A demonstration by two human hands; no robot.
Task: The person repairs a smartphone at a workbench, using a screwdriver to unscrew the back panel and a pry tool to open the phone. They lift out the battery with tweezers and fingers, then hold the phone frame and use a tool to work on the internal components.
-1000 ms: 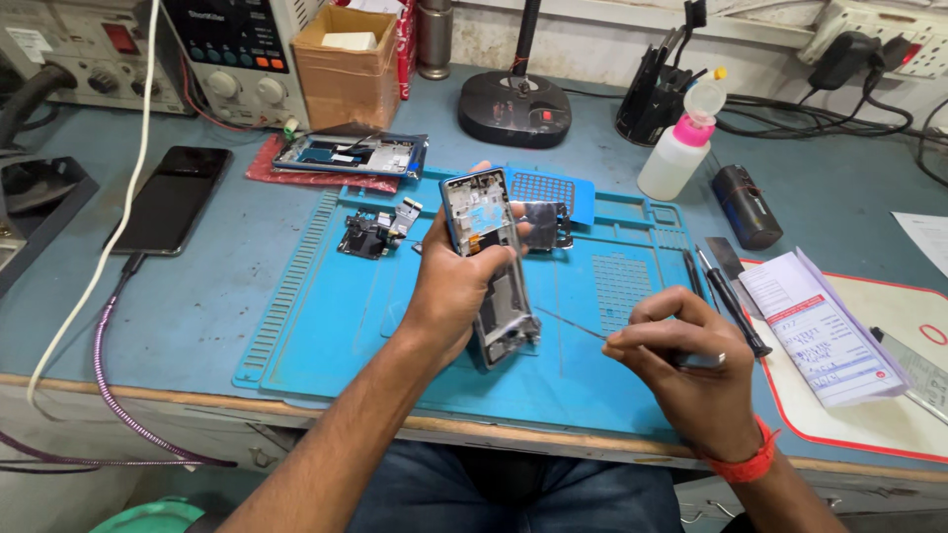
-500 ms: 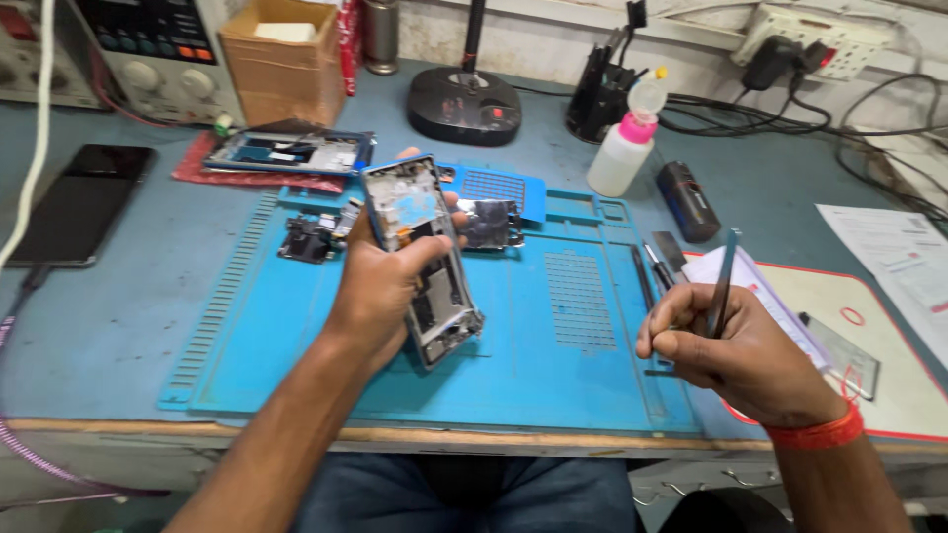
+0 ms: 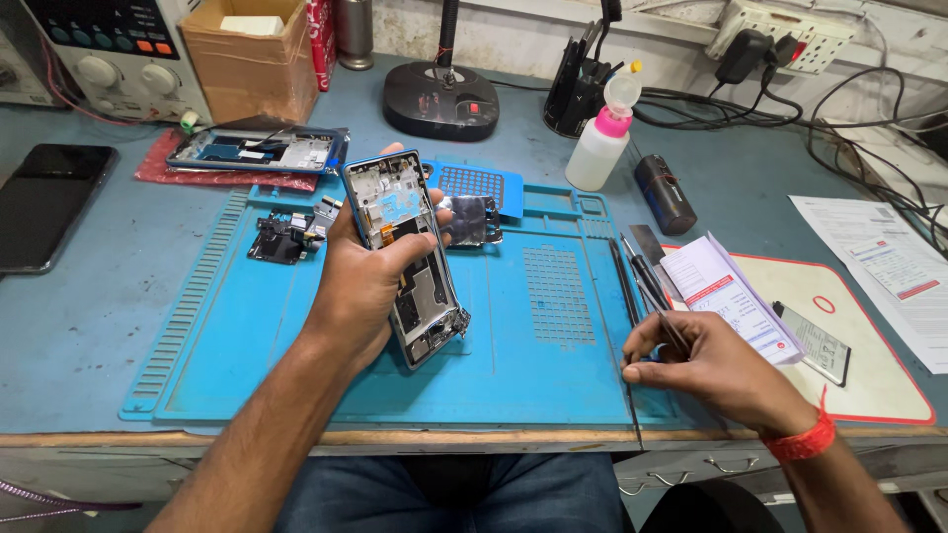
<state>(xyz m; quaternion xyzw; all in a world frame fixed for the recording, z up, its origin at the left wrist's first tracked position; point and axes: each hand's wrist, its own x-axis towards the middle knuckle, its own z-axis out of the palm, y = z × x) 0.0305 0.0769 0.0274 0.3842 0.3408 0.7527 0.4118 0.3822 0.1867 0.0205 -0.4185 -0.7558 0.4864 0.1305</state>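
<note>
Left hand (image 3: 367, 281) grips opened blue-framed phone chassis (image 3: 405, 257), back cover off, boards exposed. Right hand (image 3: 716, 370) pinches thin metal tweezers (image 3: 660, 314) at blue silicone mat (image 3: 553, 326) edge. Loose dark parts (image 3: 286, 235) beyond left hand; reassembly unfinished.

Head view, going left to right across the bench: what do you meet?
Black phone → left hand holding the opened phone → white bottle → right hand on tweezers → paper sheet.
</note>
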